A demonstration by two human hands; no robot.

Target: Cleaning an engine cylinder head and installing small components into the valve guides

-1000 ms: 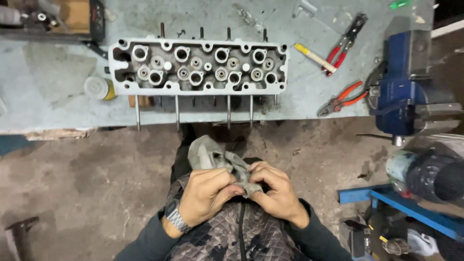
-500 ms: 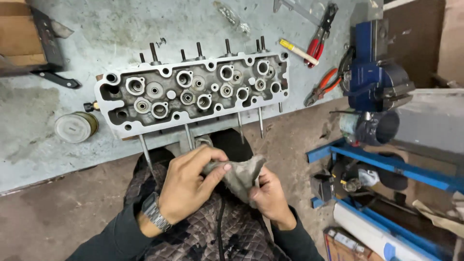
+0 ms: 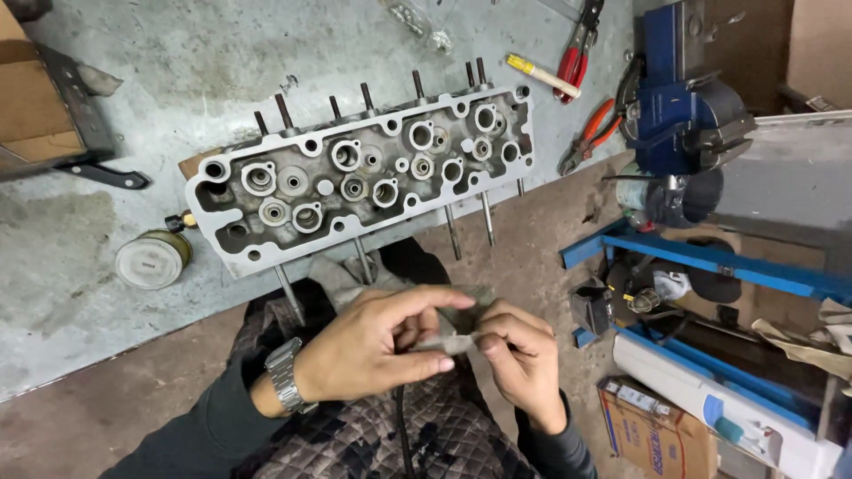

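Since the earlier frames my view has swung, so the cylinder head (image 3: 364,177) now sits tilted on the bench (image 3: 106,293), and the grey rag (image 3: 453,330) that hung loose and bunched between my hands is now folded down small. My left hand (image 3: 377,350) has its grip closed on the rag, thumb below and fingers curled over the top; my right hand (image 3: 519,355) pinches the rag's other end between thumb and forefinger, so both grips are shut on it. The rag lies between the two grips, above my lap, its long axis running roughly from my left grip across to my right, with one corner poking up past the right fingers. Beyond my grips, farther from me, the cylinder head lies with its long axis slanting up toward the right, studs sticking out of both long sides. A round tin (image 3: 153,259) rests on the bench beyond my left grip and well off to its outer side. Red-handled pliers (image 3: 593,135) lie past the head's far end, near a blue vise (image 3: 679,98). Most of the rag is hidden inside my fingers, so I cannot tell whether it wraps anything. My wristwatch (image 3: 286,377) shows on the left wrist.
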